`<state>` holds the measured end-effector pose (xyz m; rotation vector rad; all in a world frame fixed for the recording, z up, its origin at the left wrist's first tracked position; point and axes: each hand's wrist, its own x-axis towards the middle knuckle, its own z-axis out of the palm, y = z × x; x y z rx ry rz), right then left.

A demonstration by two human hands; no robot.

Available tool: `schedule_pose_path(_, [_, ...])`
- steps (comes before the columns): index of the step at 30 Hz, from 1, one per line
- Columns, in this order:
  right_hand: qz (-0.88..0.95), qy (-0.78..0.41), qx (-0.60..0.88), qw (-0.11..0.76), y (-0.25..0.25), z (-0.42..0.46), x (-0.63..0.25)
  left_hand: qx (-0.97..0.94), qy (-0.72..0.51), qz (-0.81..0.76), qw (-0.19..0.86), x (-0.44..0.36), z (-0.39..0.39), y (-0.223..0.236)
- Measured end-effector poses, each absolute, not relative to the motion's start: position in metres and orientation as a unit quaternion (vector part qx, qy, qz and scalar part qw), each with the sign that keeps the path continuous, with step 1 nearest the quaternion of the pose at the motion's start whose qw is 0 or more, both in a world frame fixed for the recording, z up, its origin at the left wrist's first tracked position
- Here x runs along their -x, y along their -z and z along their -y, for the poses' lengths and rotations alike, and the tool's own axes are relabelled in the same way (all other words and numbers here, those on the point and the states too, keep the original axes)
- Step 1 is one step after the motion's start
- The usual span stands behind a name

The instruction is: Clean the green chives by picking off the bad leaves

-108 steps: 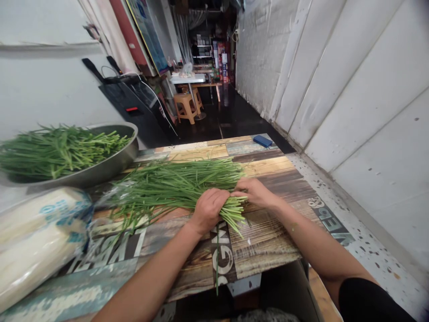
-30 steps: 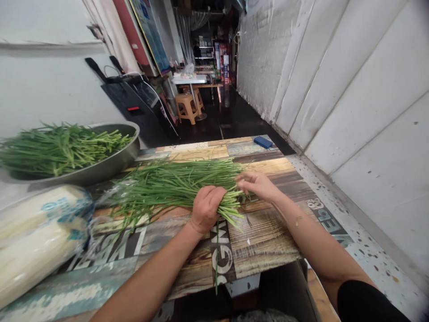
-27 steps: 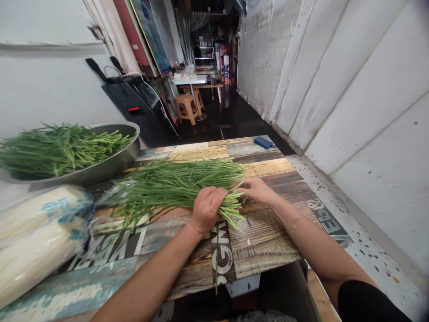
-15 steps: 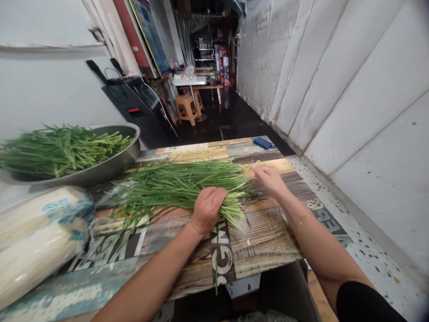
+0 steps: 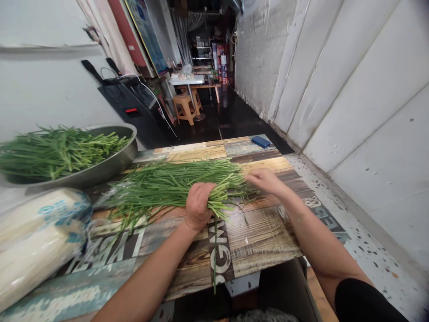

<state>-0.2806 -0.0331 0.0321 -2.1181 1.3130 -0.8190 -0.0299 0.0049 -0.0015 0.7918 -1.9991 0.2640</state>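
Observation:
A long heap of green chives (image 5: pixel 167 176) lies across the wood-patterned table (image 5: pixel 264 241), with its pale stem ends pointing right. My left hand (image 5: pixel 198 203) is closed round a bunch of these chives close to the cut ends. Just right of the stem tips, my right hand (image 5: pixel 264 181) is closed in a pinch. Whatever its fingertips hold, if anything, is too small to make out. One loose chive strand hangs down over the front table edge below my left hand.
On the left stands a metal basin (image 5: pixel 117 163) heaped with more chives. In front of it lies a clear plastic package (image 5: pixel 36 246) of something white. A small blue box (image 5: pixel 260 141) sits at the far table edge. A white wall (image 5: pixel 362 89) runs along the right.
My left hand has shifted slightly left with the bunch. The right hand has come a little left and down, closer to the stem ends.

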Motion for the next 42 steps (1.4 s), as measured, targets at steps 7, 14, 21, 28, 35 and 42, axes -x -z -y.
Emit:
schedule_pose_path(7, [-0.407, 0.156, 0.893, 0.114, -0.004, 0.027, 0.246, -0.337, -0.096, 0.809, 0.472, 0.033, -0.006, 0.001])
schedule_pose_path(14, [-0.387, 0.147, 0.908, 0.065, -0.005, 0.027, 0.246, -0.352, -0.083, 0.827, 0.430, 0.031, -0.007, 0.003])
schedule_pose_path(21, [-0.397, 0.207, 0.889, 0.096, -0.007, 0.028, 0.247, -0.345, -0.075, 0.845, 0.401, 0.034, -0.006, 0.002])
schedule_pose_path(28, [-0.412, 0.311, 0.843, 0.152, -0.025, 0.018, 0.247, -0.322, -0.066, 0.888, 0.321, 0.042, -0.005, 0.002])
schedule_pose_path(35, [-0.563, 0.389, 0.720, 0.114, -0.027, 0.026, 0.262, -0.321, -0.101, 0.878, 0.340, 0.038, -0.008, -0.001])
schedule_pose_path(42, [-0.617, 0.346, 0.694, 0.136, -0.022, 0.038, 0.277, -0.325, -0.092, 0.876, 0.344, 0.039, -0.008, 0.000])
